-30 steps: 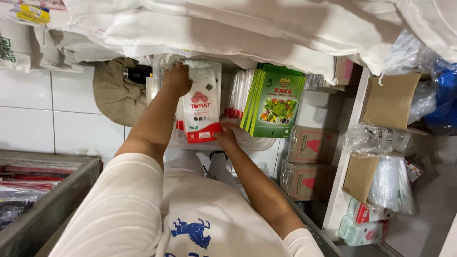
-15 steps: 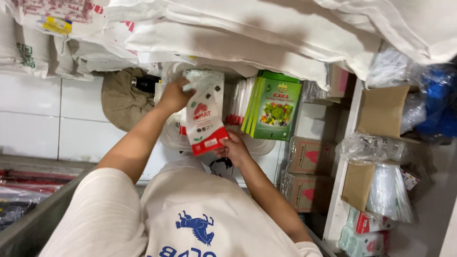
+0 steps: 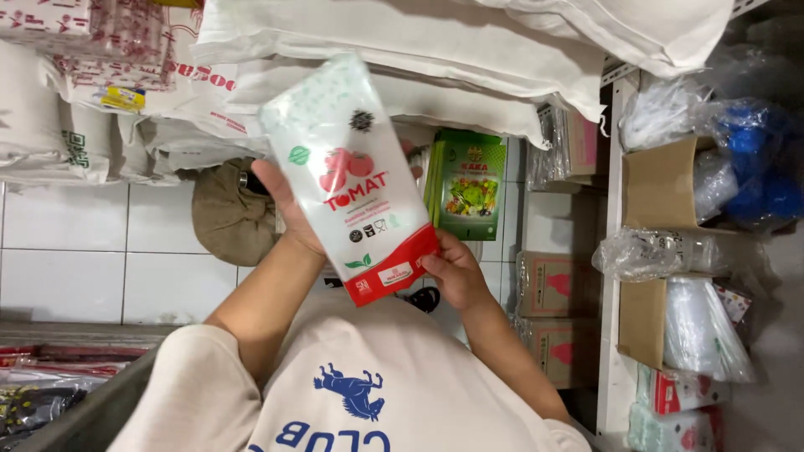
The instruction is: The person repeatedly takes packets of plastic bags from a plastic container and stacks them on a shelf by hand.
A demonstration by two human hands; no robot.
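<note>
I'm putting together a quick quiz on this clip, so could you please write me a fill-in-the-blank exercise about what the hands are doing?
1. Both hands hold a white pouch with a ____ band at one end.
2. The right hand grips the pouch at its ____ corner.
3. The packets behind the pouch are ____.

Missing words: red; red; green

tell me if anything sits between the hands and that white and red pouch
Nothing visible does. The left hand grips the white and red pouch along one long edge, fingers wrapped behind it, and the right hand pinches its red bottom corner. Both touch it directly; the green packets stand behind, apart from it.
</note>
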